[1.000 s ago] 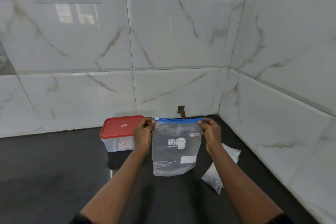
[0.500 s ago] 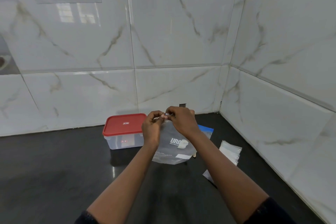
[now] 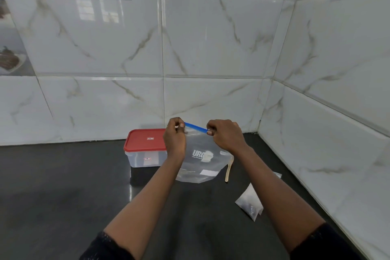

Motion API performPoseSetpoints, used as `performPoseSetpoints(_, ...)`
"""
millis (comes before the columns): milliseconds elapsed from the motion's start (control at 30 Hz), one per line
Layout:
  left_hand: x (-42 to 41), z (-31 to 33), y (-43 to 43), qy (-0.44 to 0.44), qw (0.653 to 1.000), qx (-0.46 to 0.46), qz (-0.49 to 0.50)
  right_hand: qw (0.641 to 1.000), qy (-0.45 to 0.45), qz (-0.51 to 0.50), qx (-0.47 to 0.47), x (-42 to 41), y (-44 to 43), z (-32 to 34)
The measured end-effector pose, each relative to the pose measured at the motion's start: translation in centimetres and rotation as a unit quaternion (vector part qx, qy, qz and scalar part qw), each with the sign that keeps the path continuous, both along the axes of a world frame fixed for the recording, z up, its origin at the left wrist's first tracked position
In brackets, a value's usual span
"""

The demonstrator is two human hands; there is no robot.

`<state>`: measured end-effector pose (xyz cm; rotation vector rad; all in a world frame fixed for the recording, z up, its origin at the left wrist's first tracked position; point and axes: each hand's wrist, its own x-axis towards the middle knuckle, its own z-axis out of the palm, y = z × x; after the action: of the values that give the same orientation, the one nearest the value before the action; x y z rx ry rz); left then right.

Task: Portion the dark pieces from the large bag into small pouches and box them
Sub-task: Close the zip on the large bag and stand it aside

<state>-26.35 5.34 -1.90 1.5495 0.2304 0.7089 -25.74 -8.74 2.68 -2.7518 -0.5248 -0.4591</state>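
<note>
Up at the back of the dark countertop (image 3: 63,186), near the wall corner: holding the large bag (image 3: 200,160) upright by its blue zip strip (image 3: 195,126). Pinching the strip's left end with the left hand (image 3: 175,137), thumb against curled fingers; pinching it further along with the right hand (image 3: 225,135), fingers curled in. Cannot tell what lies inside the bag. Just left of it, a clear box (image 3: 145,158) with red lid on. Toward the right edge, small pouches (image 3: 250,200) lying flat.
</note>
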Motion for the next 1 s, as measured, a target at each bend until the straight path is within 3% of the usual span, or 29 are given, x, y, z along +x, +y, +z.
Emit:
performPoseSetpoints(467,1.0,-0.5,1.9,-0.024,0.997,-0.049,0.057,0.999,0.014,-0.041,0.002,1.5,-4.9,-0.6)
performPoseSetpoints(567,1.1,-0.7,1.7,-0.025,0.997,-0.045,0.062,0.995,0.024,-0.044,0.084,1.7,-4.9,-1.2)
performPoseSetpoints(633,1.4,-0.5,1.4,-0.026,0.996,-0.05,0.064,0.966,0.076,-0.039,0.245,1.6,-4.6,-1.7)
performPoseSetpoints(733,2.1,-0.3,1.1,-0.034,0.995,-0.066,0.06,0.843,0.2,-0.014,0.5,1.2,-4.2,-2.9)
performPoseSetpoints(800,2.5,-0.1,1.1,-0.044,0.995,-0.073,0.046,0.787,0.242,0.006,0.568,1.3,-4.3,-3.8)
performPoseSetpoints(900,3.1,0.0,1.1,-0.043,0.996,-0.079,0.027,0.799,0.252,0.014,0.546,1.8,-4.4,-5.6)
performPoseSetpoints(1000,3.7,-0.6,1.5,-0.026,0.995,-0.075,-0.057,0.802,0.235,-0.039,0.548,3.4,-4.9,-6.7)
